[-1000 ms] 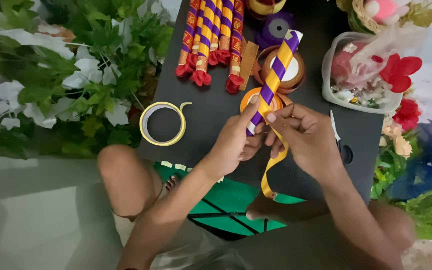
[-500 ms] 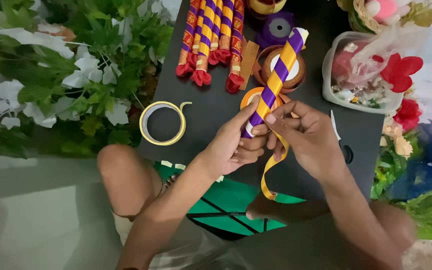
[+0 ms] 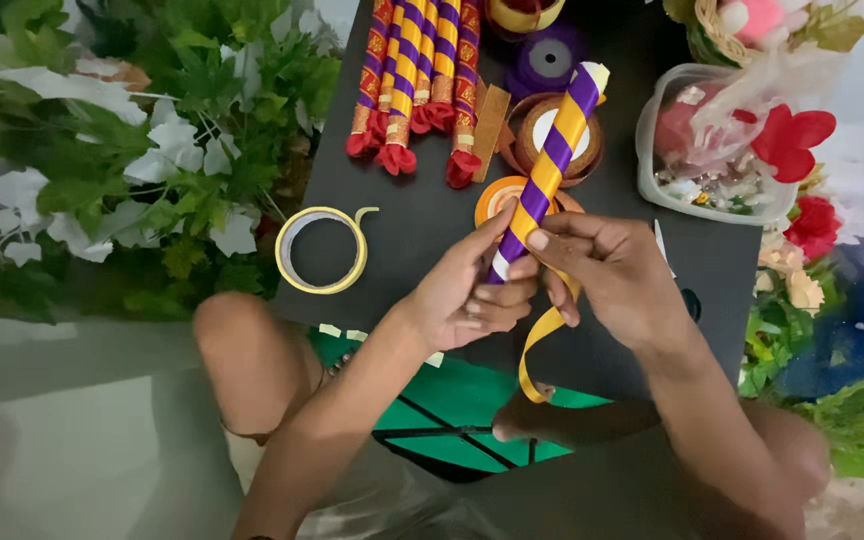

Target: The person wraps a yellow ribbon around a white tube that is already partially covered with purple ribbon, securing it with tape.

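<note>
Here, left hand point(image 3: 467, 295) and right hand point(image 3: 607, 275) both grasp lower end of striped stick point(image 3: 549, 170), which slants toward 1 o'clock above tabletop point(image 3: 422, 225); yellow ribbon point(image 3: 537, 345) trails toward 6 o'clock.

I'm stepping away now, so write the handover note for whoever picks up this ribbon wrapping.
Left hand: grips the lower end of the striped stick, fingers curled round it.
Right hand: pinches the yellow ribbon against the stick; its loose tail hangs down toward the lap.
Stick: tilted above the black board, purple and yellow spirals covering all of it that shows.
Done: four wrapped sticks lie at the board's far edge.
Left: the bottom end, hidden by the hands, and the loose ribbon tail.
Nearby: tape roll on the left, ribbon spools behind the stick.
</note>
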